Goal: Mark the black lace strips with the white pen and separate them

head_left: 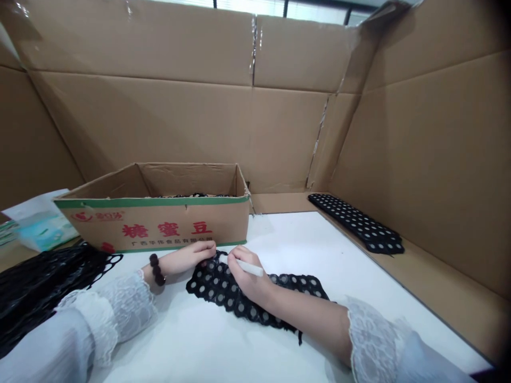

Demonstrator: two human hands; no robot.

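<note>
A piece of black lace-like fabric (239, 307) with rows of pale round dots lies flat on the white table. My left hand (202, 251) is closed at its far left edge, fingertips pinching or pressing the fabric there. In my right hand (249, 274) is a white pen-like stick (251, 267), gripped like a pen. Its tip meets the fabric close to my left fingers. My right forearm crosses over the right part of the fabric and hides some of it.
Behind my hands stands an open cardboard box (231, 226) with black material inside. A bundle of black netting (35, 282) and a tissue pack (46, 229) lie left. Another dotted black piece (355, 221) rests at right. Tall cardboard walls (179, 122) enclose the table (279, 234).
</note>
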